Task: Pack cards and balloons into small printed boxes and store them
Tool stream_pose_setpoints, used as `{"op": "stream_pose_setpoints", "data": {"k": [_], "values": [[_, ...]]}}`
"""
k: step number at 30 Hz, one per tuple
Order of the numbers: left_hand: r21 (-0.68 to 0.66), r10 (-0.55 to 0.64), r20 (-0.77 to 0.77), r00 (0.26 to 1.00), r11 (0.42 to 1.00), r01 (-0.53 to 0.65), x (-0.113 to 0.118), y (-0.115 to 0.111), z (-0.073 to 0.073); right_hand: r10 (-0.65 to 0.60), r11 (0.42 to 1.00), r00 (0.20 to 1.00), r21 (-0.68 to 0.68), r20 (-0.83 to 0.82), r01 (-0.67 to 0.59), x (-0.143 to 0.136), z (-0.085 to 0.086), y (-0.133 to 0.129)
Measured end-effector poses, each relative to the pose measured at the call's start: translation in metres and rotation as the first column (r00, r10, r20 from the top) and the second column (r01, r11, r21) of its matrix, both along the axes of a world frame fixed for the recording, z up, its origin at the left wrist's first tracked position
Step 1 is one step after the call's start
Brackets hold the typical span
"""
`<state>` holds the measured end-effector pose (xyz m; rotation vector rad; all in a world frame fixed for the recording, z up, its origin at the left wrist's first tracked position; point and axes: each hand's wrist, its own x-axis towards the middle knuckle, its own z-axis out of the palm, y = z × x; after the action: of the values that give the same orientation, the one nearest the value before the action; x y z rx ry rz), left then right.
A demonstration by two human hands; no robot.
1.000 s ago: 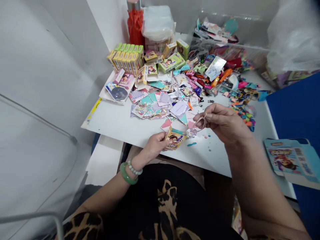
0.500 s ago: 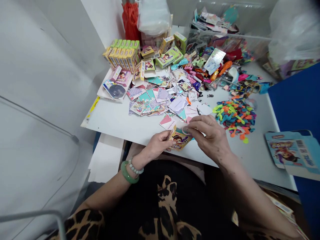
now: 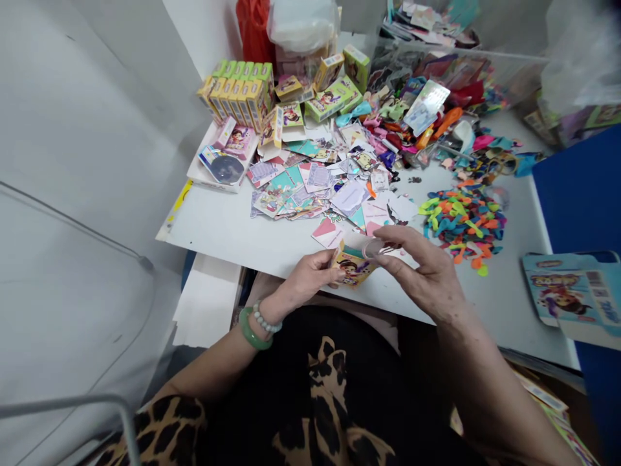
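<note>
My left hand (image 3: 313,275) is closed around the left side of a small yellow box (image 3: 354,268) with a cartoon character on its front. The box is held tilted over the table's front edge, its top flap raised. At its upper right corner sits a small round pale disc (image 3: 372,248) with a thin light rim. My right hand (image 3: 422,268) pinches this disc between thumb and fingers; how far it reaches into the box I cannot tell. Loose printed cards (image 3: 334,230) lie just behind the box.
Stacked yellow and green boxes (image 3: 237,94) stand at the back left, beside a white tray (image 3: 194,171). A heap of colourful balloons (image 3: 460,220) lies to the right. Farther right is a blue flattened box (image 3: 565,291). Mixed small items (image 3: 388,139) and a clear bin (image 3: 509,61) fill the back.
My right hand has shifted slightly right and its fingers have opened out, so the round disc shows more fully. My left hand still holds the box. The view has moved a little.
</note>
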<state>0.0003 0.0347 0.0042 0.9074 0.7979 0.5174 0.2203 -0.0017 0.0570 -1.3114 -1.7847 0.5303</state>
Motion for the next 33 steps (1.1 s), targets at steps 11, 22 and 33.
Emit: {"op": "stream_pose_setpoints", "data": {"k": [11, 22, 33], "values": [[0.057, 0.014, -0.078, 0.997, 0.998, -0.010, 0.000, -0.005, -0.008, -0.122, 0.984, 0.971, 0.156, 0.207, 0.090, -0.013, 0.007, -0.001], [0.031, -0.009, -0.035, 0.999, 0.999, 0.010, -0.002, -0.007, -0.006, -0.115, 0.989, 0.959, 0.119, 0.259, 0.086, -0.014, 0.010, -0.009], [0.188, -0.008, -0.245, 0.970, 0.981, 0.056, -0.003, -0.007, 0.007, 0.128, 0.942, 0.722, -0.310, 0.679, 0.125, -0.037, 0.026, -0.009]]}}
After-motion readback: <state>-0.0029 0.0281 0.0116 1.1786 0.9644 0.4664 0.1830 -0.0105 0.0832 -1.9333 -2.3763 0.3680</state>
